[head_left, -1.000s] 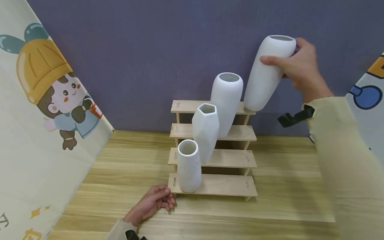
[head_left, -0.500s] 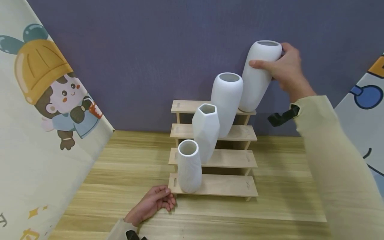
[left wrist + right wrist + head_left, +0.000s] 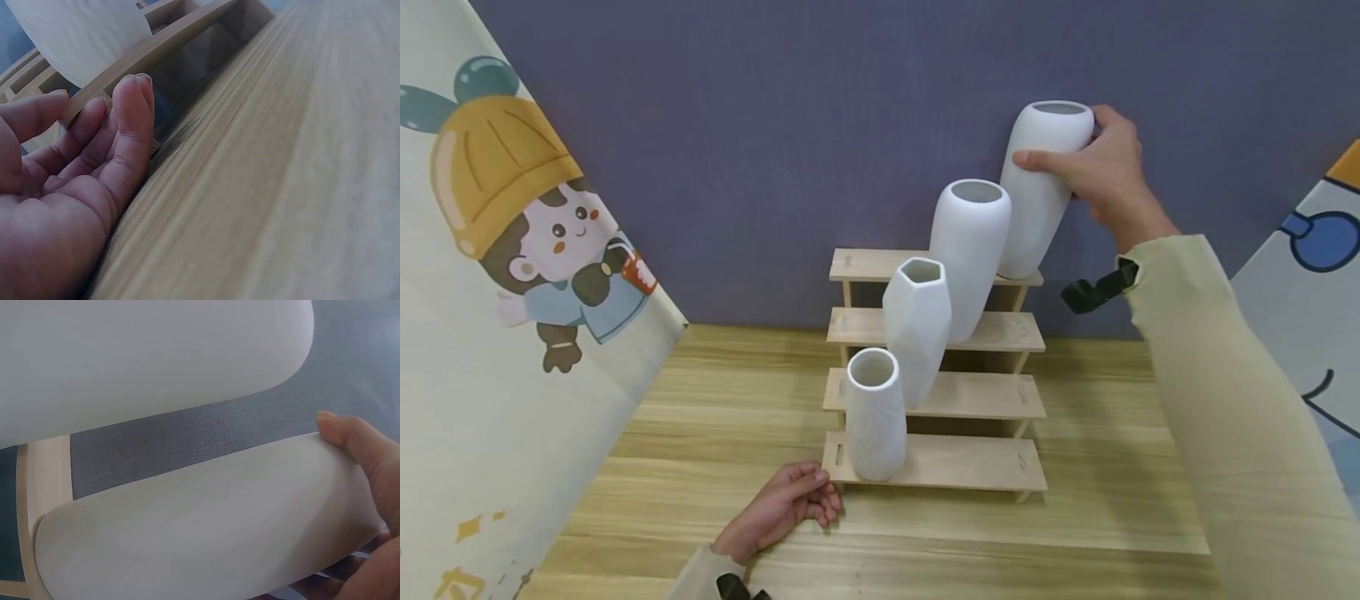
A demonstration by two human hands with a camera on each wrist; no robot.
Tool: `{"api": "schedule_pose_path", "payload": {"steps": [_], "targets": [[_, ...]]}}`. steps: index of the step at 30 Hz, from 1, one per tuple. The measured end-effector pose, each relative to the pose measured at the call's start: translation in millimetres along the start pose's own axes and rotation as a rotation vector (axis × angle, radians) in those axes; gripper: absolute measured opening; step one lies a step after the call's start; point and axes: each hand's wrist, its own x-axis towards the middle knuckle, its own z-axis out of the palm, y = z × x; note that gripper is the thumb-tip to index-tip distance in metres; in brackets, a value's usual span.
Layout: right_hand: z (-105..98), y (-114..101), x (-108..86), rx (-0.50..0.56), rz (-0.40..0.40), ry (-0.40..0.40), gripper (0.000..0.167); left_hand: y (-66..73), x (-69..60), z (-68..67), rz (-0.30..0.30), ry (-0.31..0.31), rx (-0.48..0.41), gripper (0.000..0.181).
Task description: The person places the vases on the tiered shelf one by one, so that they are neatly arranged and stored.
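My right hand (image 3: 1112,171) grips a tall white vase (image 3: 1037,200) near its rim, thumb across the front. That vase's base meets the right end of the top step of a wooden stepped stand (image 3: 977,462). In the right wrist view the held vase (image 3: 200,531) lies beside another vase (image 3: 150,356), with a gap between them. My left hand (image 3: 782,508) pinches the front left corner of the lowest step; the left wrist view shows fingers (image 3: 131,112) curled at the board's edge. Lower steps bear another rounded vase (image 3: 970,250), a faceted vase (image 3: 917,325) and a small textured vase (image 3: 876,425).
A dark blue-grey wall (image 3: 737,167) stands right behind the stand. The stand rests on a wood-grain table (image 3: 737,392). Printed panels with a cartoon figure (image 3: 550,217) and a blue shape (image 3: 1326,242) border the left and right sides.
My right hand has moved left with the tall vase, bringing its base further onto the top step and making it more upright. The left hand and other vases have stayed in place.
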Motion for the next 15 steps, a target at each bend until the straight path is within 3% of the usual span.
{"api": "schedule_pose_path", "payload": {"steps": [15], "targets": [[-1.9,2.4,-1.2,-0.022,-0.04,-0.04,0.092,0.9,2.2,0.0,-0.006,0.016,0.014,0.026]]}}
